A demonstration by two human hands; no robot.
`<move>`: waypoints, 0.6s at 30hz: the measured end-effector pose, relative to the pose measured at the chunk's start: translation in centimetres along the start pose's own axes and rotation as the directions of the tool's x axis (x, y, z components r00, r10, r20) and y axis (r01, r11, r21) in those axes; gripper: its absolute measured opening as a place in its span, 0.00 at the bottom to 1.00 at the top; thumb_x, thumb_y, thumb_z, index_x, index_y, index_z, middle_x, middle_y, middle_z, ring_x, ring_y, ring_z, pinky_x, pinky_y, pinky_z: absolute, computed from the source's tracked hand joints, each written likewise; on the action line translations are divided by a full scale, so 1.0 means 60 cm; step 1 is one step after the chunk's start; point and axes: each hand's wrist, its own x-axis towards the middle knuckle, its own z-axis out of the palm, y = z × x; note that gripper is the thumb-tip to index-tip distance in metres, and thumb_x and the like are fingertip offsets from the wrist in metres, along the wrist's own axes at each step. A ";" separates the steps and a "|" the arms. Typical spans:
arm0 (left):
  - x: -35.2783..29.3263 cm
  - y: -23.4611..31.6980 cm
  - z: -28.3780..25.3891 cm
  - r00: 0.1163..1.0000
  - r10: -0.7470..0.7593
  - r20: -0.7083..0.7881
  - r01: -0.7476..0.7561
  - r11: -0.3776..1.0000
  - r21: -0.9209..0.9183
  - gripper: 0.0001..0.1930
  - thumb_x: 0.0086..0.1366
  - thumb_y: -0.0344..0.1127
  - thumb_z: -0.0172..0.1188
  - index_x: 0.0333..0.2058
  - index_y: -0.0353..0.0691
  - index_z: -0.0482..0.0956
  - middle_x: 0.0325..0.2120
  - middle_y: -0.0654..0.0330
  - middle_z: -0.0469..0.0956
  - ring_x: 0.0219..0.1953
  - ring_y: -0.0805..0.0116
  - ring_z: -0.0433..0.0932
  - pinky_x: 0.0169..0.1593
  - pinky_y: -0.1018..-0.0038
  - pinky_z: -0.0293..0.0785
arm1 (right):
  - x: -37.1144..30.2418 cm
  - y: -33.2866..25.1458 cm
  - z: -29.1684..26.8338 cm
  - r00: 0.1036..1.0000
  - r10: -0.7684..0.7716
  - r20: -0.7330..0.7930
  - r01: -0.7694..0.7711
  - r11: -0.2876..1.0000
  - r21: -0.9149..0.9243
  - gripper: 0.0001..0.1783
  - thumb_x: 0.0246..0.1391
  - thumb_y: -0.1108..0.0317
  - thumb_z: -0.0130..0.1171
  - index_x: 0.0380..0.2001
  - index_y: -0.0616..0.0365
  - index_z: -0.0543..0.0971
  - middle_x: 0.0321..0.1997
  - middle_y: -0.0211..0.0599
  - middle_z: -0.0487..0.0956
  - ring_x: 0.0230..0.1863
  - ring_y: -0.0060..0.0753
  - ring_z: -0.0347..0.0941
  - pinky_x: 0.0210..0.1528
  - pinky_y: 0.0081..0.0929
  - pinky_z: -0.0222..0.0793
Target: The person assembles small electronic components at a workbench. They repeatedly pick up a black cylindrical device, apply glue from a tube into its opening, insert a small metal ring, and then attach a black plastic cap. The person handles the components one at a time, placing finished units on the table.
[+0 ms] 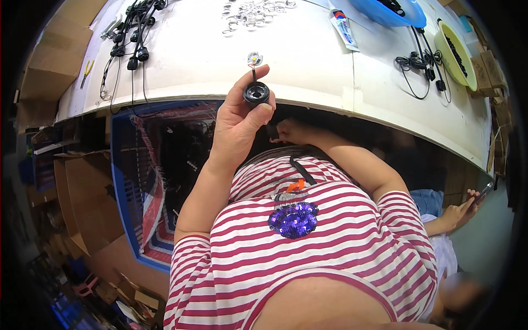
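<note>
My left hand (234, 124) is raised in front of the table edge, closed around a round black lamp housing (256, 94). The housing's open ring-shaped end shows between thumb and fingers. Just beyond it, a small LED board (254, 59) with a yellow centre stands on a short dark stem or wire; whether it is fixed to the housing cannot be made out. Lower and to the right, my right hand (294, 132) is in shadow below the table edge. Its fingers are curled, and what they hold, if anything, is hidden.
Black corded sockets (132, 49) lie at the table's left, near yellow-handled pliers (87, 70). Metal rings (256, 15) are scattered at the back. A tube (344, 30), a blue basin (393, 19) and a yellow basin (448, 49) stand right. A blue-framed bin (125, 220) is below left. Another person's hand (462, 212) holds a phone.
</note>
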 end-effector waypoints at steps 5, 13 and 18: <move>-0.003 0.004 0.001 0.999 0.036 0.017 -0.036 0.999 -0.038 0.27 0.59 0.33 0.57 0.56 0.37 0.59 0.28 0.61 0.69 0.26 0.77 0.63 0.32 0.82 0.61 | 0.015 0.005 0.037 0.995 -0.070 -0.077 0.060 0.990 -0.128 0.19 0.48 0.53 0.57 0.23 0.61 0.76 0.26 0.45 0.76 0.30 0.44 0.73 0.34 0.34 0.67; -0.012 0.013 -0.006 0.998 0.025 0.060 -0.026 1.000 0.005 0.28 0.58 0.35 0.58 0.54 0.34 0.60 0.29 0.59 0.70 0.28 0.75 0.66 0.33 0.81 0.64 | -0.003 -0.022 0.023 0.969 -0.220 -0.115 0.203 0.969 -0.140 0.22 0.50 0.49 0.52 0.25 0.61 0.77 0.27 0.46 0.76 0.30 0.48 0.73 0.36 0.37 0.68; -0.020 0.017 -0.004 0.994 -0.044 0.097 0.041 0.999 0.030 0.28 0.57 0.35 0.59 0.54 0.32 0.61 0.31 0.56 0.71 0.32 0.72 0.70 0.38 0.78 0.68 | 0.014 0.015 0.051 0.958 -0.188 -0.217 0.135 0.962 -0.236 0.20 0.51 0.53 0.51 0.24 0.61 0.78 0.27 0.47 0.77 0.31 0.49 0.74 0.35 0.38 0.68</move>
